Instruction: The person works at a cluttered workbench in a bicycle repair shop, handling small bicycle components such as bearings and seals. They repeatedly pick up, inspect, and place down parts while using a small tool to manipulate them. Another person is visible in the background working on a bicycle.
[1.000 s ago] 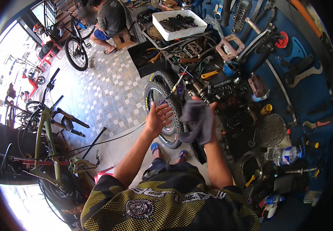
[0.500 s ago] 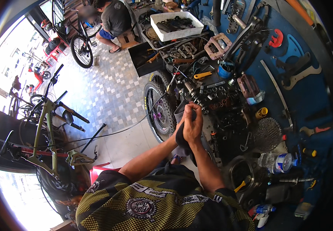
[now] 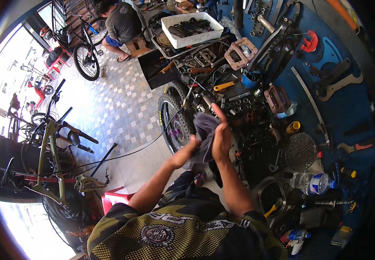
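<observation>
Before the patterned shirt [image 3: 189,234], loosening from the tight clasp seen earlier: holding one grey cloth [image 3: 204,135] between left hand [image 3: 184,154] and right hand [image 3: 221,142], laying the latter flat along it, leaving the former's grip impossible to tell; suggesting rubbing in progress, not finished. Beyond, counting two bicycle wheels [image 3: 175,133], one white basket [image 3: 200,40] and, farthest, one seated person [image 3: 124,24] on one wooden stool [image 3: 137,47].

The counter [image 3: 335,113], blue where bare, carries a dense spread of bicycle parts and tools: a sprocket cassette [image 3: 301,151], a clear plastic bottle [image 3: 310,183] on its side, a yellow cup [image 3: 293,127], a flat steel wrench [image 3: 337,89] and a red C-shaped tool [image 3: 310,42]. On the grey-and-white tiled floor [image 3: 118,82] stands a black bicycle [image 3: 86,62].
</observation>
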Motion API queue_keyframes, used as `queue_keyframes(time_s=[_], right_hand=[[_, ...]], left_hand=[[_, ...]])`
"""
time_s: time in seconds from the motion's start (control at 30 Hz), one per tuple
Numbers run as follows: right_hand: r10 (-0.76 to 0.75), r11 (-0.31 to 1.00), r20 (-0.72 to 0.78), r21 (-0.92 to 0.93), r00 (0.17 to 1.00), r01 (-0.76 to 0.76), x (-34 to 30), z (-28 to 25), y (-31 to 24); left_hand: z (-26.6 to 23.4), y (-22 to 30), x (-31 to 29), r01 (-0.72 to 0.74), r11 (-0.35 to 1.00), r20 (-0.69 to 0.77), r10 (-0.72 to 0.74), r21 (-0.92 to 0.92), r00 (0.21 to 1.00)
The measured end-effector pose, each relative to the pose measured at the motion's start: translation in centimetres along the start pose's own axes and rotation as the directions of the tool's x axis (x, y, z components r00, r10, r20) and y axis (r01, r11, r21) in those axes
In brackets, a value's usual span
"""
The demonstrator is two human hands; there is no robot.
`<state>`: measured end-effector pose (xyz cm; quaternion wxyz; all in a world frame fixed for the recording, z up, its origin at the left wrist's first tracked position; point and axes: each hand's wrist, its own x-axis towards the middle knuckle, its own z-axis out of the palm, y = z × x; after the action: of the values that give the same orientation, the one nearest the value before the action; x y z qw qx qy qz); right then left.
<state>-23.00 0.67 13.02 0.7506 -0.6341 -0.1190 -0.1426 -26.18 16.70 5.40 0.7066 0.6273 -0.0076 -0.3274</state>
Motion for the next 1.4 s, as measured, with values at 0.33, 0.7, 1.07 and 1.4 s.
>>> queue_keyframes(time_s=[0.33,0.7,1.07,1.4], right_hand=[[-0.427,0.615,0.512,-0.440,0.745,0.654,5.0,6.7,2.4],[0.023,0.938,0.117,-0.346,0.993,0.019,9.7,9.3,4.8],[0.453,0.876,-0.203,0.279,0.868,-0.393,12.3,5.8,6.3],[-0.024,0.390,0.617,-0.719,0.787,0.575,7.3,7.8,8.3]], left_hand=[[-4.7,6.5,-3.5,-0.169,0.528,0.164,0.526,-0.832,0.835],[-5.3,9.7,-0.7,-0.458,0.747,0.106,0.569,-0.482,0.816],[-11.8,1.9,3.7,-0.339,0.666,0.009,0.461,-0.665,0.887],[-9.9,6.1,5.4,-0.331,0.581,-0.301,0.151,-0.744,0.941]])
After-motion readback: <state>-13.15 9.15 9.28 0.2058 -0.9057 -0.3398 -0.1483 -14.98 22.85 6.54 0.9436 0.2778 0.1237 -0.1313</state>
